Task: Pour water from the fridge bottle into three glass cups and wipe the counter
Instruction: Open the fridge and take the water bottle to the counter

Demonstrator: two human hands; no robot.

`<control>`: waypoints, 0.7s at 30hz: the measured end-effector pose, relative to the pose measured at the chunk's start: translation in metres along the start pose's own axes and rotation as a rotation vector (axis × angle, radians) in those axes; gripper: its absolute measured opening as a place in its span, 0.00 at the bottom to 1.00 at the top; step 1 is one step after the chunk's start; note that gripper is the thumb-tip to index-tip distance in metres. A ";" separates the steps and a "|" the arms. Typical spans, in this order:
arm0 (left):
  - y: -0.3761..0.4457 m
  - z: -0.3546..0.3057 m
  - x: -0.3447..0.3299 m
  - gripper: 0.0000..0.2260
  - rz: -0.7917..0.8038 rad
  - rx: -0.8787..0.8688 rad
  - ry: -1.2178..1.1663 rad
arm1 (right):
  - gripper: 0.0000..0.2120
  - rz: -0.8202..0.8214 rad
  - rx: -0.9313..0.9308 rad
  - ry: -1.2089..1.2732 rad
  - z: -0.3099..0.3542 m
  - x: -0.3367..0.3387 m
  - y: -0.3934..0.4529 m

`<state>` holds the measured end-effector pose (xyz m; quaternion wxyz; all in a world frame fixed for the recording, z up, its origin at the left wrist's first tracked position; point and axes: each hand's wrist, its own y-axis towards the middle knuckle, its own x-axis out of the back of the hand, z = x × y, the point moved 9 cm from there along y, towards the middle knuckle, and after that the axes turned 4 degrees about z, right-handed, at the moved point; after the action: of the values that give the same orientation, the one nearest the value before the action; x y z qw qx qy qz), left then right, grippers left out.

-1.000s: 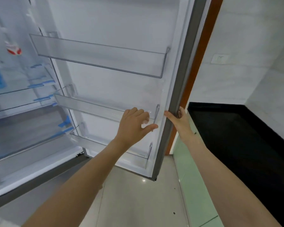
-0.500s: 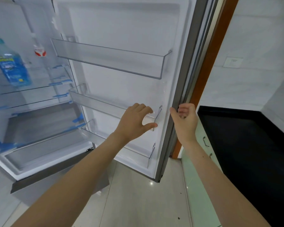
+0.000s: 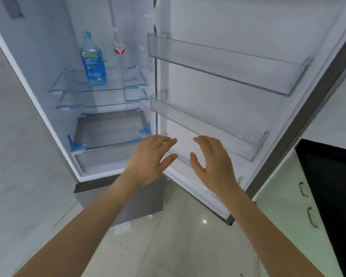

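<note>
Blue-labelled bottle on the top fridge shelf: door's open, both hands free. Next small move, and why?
Probably reach the left hand up and in toward the blue-labelled bottle. It stands upright on the top glass shelf, nothing in front of it. Both hands hover open in front of the door's lower bins, holding nothing, and the left is the nearer. The right hand can stay by the fridge door.

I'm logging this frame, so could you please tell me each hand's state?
Left hand: open, holding nothing.
Right hand: open, holding nothing.
</note>
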<state>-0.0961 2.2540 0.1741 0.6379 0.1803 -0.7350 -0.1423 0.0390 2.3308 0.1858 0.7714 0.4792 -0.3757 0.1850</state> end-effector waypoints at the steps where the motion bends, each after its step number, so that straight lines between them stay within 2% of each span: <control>1: -0.017 0.014 -0.003 0.23 0.021 0.028 0.014 | 0.19 0.037 0.028 -0.006 0.011 -0.020 -0.004; 6: -0.115 0.076 -0.031 0.21 0.130 0.157 0.060 | 0.22 0.223 0.067 0.028 0.064 -0.119 -0.040; 11: -0.204 0.132 -0.058 0.22 0.275 0.381 -0.026 | 0.23 0.447 0.053 0.047 0.109 -0.206 -0.078; 15: -0.250 0.172 -0.058 0.24 0.295 0.524 -0.072 | 0.23 0.513 0.049 0.055 0.141 -0.246 -0.085; 21: -0.253 0.224 -0.039 0.26 0.286 0.578 -0.082 | 0.23 0.562 0.044 0.070 0.167 -0.277 -0.051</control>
<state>-0.2923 2.0402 -0.0038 0.5438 0.2431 -0.7879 0.1562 -0.1750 2.1810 -0.0111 0.6919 0.3660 -0.4627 0.4162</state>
